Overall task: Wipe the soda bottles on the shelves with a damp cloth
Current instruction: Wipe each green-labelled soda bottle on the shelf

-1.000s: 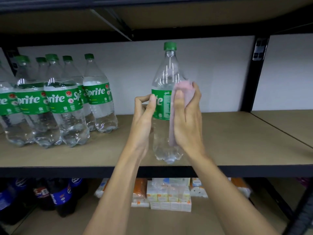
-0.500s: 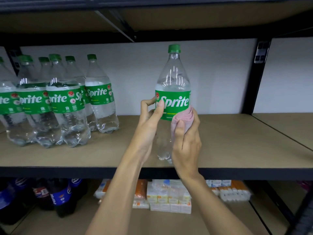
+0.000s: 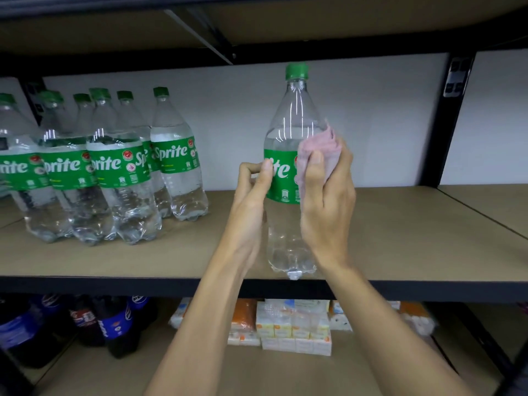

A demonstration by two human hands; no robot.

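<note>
The left hand (image 3: 251, 195) and right hand (image 3: 328, 207) are bare, with short, plain nails (image 3: 268, 164) on the thumbs. Below each hand a slim forearm (image 3: 200, 324) runs bare from the wrist to the frame's edge. Faint tendons ridge the right hand's back.

Lower level: stack of small white & yellow boxed tissue packs (image 3: 294, 328) in the middle, w/ an orange plastic-wrapped pack (image 3: 243, 313) touching its left side. Plain white wall (image 3: 385, 124) at the back, black metal upright post (image 3: 445, 132) on the right.
</note>
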